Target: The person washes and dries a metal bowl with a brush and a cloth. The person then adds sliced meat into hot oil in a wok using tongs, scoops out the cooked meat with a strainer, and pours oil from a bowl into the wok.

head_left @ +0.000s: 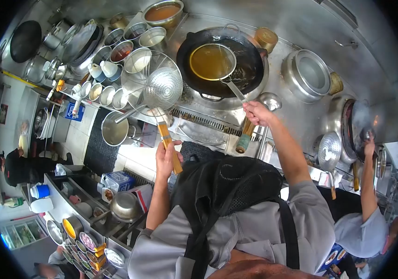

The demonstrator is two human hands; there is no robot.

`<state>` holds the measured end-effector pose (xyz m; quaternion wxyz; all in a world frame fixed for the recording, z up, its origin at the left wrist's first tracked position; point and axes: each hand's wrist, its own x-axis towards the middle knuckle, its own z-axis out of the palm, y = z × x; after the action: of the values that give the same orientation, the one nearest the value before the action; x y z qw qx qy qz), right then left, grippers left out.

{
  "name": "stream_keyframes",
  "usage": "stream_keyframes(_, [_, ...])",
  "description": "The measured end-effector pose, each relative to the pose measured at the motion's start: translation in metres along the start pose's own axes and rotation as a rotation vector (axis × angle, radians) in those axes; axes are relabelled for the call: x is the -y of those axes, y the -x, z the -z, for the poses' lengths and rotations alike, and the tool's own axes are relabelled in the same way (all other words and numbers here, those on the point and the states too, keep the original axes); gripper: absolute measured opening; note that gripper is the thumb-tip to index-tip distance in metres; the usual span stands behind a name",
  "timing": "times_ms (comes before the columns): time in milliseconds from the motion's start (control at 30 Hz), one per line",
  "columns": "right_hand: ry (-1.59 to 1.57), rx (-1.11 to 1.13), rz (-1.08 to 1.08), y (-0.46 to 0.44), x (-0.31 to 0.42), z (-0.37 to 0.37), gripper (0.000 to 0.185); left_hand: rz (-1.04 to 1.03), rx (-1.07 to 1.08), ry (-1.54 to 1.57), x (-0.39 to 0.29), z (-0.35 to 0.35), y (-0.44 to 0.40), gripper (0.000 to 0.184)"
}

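Observation:
My left hand (165, 157) is closed around the wooden handle (165, 135) of a wire skimmer. The skimmer's round wire basket (134, 76) hangs over the seasoning pots, overlapping a perforated metal ladle (162, 83); whether the two touch I cannot tell. My right hand (257, 113) grips the metal handle of a fine-mesh strainer (213, 62). Its round mesh is over or in a large black wok (254, 69), and brownish-yellow shows through it. Dark, shiny liquid lies around it in the wok.
A solid ladle (270, 101) and a wooden-handled brush (244, 139) lie by my right hand. Stacked metal pots (306, 74) stand further right. A co-worker's arm (369, 181) reaches toward another wok. Behind me, on the left, is a counter with bowls (125, 207).

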<state>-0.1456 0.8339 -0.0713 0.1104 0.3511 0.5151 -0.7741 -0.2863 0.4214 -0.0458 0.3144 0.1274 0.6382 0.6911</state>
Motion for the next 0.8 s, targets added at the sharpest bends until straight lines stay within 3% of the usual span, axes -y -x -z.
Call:
stream_keyframes(233, [-0.232, 0.035, 0.071, -0.001, -0.019, -0.028, 0.029, -0.031, -0.012, -0.028, 0.003, 0.006, 0.008, 0.033])
stream_keyframes(567, [-0.24, -0.055, 0.223, 0.015, -0.021, -0.035, 0.031, 0.022, 0.047, -0.024, 0.023, 0.011, 0.013, 0.028])
stream_keyframes(667, [-0.095, -0.198, 0.283, 0.023, -0.008, -0.017, 0.031, 0.045, 0.072, -0.045, 0.025, 0.011, 0.01, 0.027])
stream_keyframes(733, [0.288, -0.479, 0.352, 0.028, 0.002, -0.002, 0.034, 0.079, 0.084, -0.053, 0.024, 0.011, 0.007, 0.028])
stream_keyframes(767, [0.29, -0.483, 0.348, 0.031, 0.006, 0.009, 0.034, 0.082, 0.088, -0.049, 0.024, 0.011, 0.005, 0.028])
stream_keyframes(800, [0.511, -0.597, 0.373, 0.035, 0.011, 0.021, 0.035, 0.082, 0.088, -0.042, 0.025, 0.011, 0.003, 0.026])
